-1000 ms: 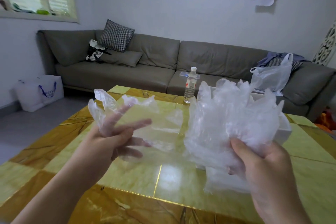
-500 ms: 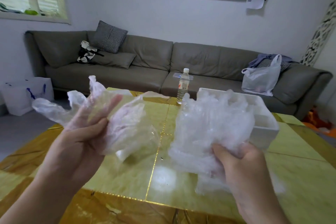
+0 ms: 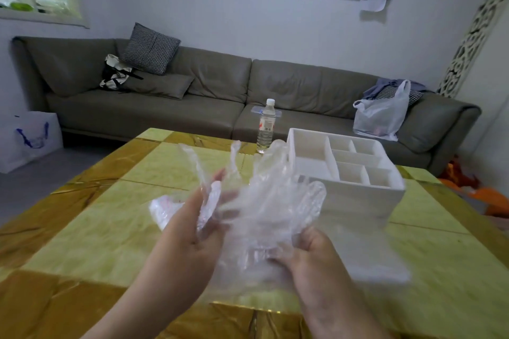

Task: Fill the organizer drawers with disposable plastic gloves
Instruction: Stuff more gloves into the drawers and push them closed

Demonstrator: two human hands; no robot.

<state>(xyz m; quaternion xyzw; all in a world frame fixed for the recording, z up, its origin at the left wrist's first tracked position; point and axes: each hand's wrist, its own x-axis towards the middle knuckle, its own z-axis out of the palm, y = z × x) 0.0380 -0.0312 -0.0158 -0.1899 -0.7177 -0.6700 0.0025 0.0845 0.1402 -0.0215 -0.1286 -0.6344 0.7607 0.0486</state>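
Yellow-tiled worktop [image 3: 154,231] stretches under both hands, which meet over it. The left hand [image 3: 190,234] pinches a single glove [image 3: 209,201]; the right hand [image 3: 311,256] grips the glove bundle [image 3: 272,201]. Just beyond, the white organizer [image 3: 355,173] sits with visibly empty compartments, so filling seems unstarted.

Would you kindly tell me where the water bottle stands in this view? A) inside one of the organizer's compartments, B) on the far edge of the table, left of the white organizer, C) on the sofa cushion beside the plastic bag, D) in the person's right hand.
B: the water bottle stands upright on the table at its far edge, just left of the white organizer.
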